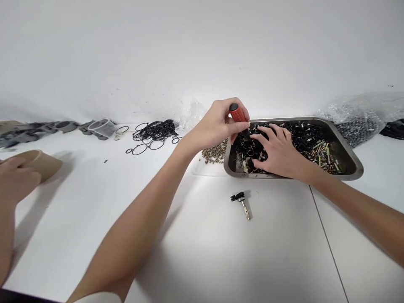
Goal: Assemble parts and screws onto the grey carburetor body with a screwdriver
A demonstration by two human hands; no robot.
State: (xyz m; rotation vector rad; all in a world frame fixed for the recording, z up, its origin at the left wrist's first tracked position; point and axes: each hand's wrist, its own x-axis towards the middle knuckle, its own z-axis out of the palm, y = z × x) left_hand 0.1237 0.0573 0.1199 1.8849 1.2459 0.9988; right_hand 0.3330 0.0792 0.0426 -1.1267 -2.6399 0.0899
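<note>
My left hand grips a screwdriver with a red and black handle, held upright over the left end of a metal tray. My right hand lies palm down inside the tray, its fingers spread among several black rings and small metal parts. I cannot tell whether the fingers pinch any one part. A small assembled piece, a black clamp with a metal pin, lies on the white table just in front of the tray.
A pile of small brass screws sits left of the tray. Black O-rings and a clear cup lie farther left, grey parts beyond. Another person's hand rests on a cardboard tube. Plastic bags sit right.
</note>
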